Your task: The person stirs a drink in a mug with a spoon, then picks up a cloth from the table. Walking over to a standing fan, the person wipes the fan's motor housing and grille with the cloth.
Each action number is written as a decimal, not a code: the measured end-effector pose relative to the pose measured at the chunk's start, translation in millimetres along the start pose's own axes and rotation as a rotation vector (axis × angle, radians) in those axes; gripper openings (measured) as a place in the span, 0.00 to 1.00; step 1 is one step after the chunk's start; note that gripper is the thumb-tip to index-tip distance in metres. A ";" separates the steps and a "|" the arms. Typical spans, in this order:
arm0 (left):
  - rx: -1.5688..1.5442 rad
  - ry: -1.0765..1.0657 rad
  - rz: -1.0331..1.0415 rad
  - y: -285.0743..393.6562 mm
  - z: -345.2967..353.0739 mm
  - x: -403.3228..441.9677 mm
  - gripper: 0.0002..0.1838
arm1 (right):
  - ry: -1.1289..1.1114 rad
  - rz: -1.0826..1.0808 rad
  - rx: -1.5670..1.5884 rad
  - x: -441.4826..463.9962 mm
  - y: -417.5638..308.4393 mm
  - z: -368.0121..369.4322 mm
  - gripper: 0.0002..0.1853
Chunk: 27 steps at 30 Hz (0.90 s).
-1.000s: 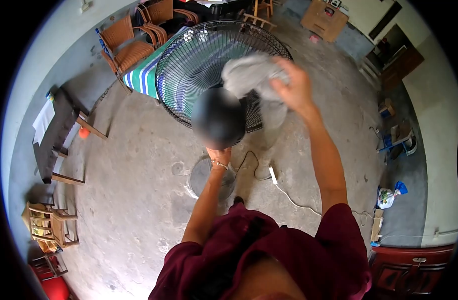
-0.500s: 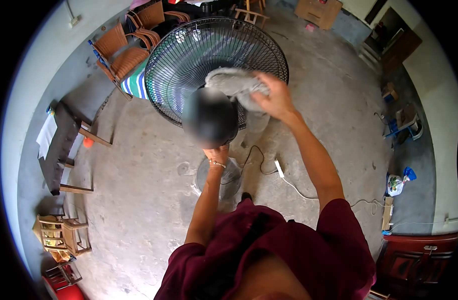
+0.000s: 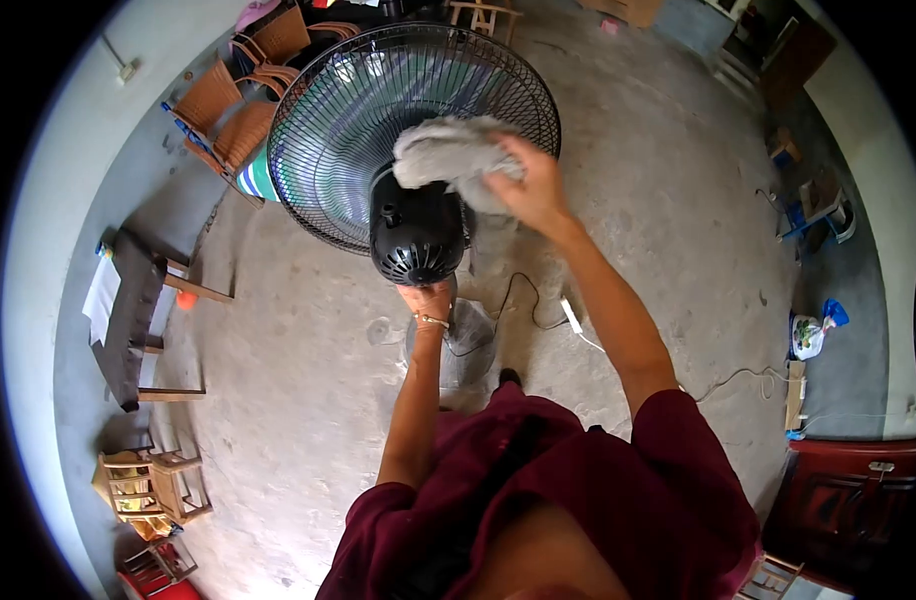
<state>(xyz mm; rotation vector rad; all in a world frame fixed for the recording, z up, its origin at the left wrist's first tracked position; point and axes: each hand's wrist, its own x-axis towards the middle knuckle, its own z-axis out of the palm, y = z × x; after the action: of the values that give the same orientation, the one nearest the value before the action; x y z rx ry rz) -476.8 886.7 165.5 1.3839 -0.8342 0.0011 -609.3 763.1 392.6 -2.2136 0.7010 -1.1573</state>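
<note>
A black pedestal fan (image 3: 418, 235) stands before me, its wire cage (image 3: 323, 140) facing away and the vented motor housing towards me. My left hand (image 3: 428, 297) is closed on the fan just beneath the housing; the fingers are mostly hidden behind it. My right hand (image 3: 530, 188) grips a crumpled grey cloth (image 3: 448, 150), which lies against the back of the cage and the top of the housing. Below, the fan's round base (image 3: 463, 345) rests on the concrete floor.
A white power strip (image 3: 571, 315) with cords lies on the floor at the right. Wicker chairs (image 3: 243, 130) stand at the upper left, a dark table (image 3: 128, 310) and wooden chair (image 3: 153, 485) along the left wall. A plastic bag (image 3: 808, 335) sits by the right wall.
The cloth and my right hand have shifted slightly left and up in view, along with the fan. The motor housing, blurred before, now shows sharply. My left hand keeps its place beneath it.
</note>
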 end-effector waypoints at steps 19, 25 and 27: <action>0.281 0.006 -0.003 31.9 -9.3 0.8 0.37 | 0.433 0.249 0.509 -46.5 10.0 11.0 0.22; -0.242 0.046 -0.074 28.8 0.8 2.6 0.31 | 0.519 0.200 0.267 -51.6 14.9 57.2 0.23; 0.216 -0.034 -0.103 42.0 -7.4 3.6 0.29 | 0.240 0.266 0.274 -49.9 3.7 53.9 0.23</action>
<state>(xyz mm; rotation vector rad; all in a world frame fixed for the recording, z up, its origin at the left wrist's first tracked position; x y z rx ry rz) -489.8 901.2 203.6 1.6333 -0.8077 -0.0115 -589.2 805.2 335.9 -1.7157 0.8490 -1.3049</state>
